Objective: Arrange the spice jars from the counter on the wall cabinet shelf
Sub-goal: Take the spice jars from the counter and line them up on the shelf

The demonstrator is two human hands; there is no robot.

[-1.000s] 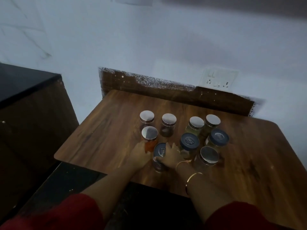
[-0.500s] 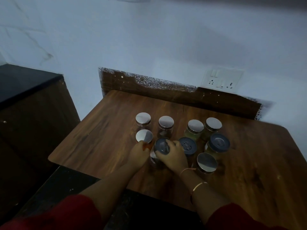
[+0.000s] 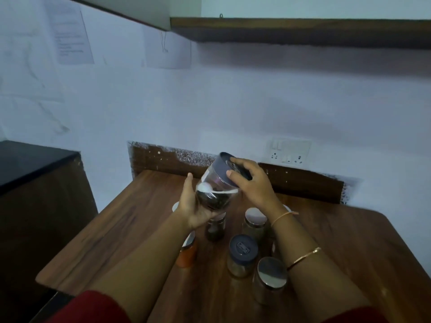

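A clear spice jar (image 3: 215,191) with a dark blue lid and dark contents is held tilted in the air above the wooden counter (image 3: 130,220). My left hand (image 3: 194,205) cups its base from below. My right hand (image 3: 250,181) grips its lid. Several other jars stand on the counter under my arms: an orange-filled one (image 3: 186,254), a blue-lidded one (image 3: 242,255), a silver-lidded one (image 3: 270,278). The wooden wall shelf (image 3: 303,30) runs across the top right, high above the jars.
A dark cabinet with a black top (image 3: 28,164) stands left of the counter. A white socket plate (image 3: 288,150) is on the wall behind. Papers (image 3: 70,36) are stuck to the wall at upper left.
Both hands have lifted the blue-lidded jar off the counter and tilted it. The camera has tipped upward, bringing the wall shelf into view.
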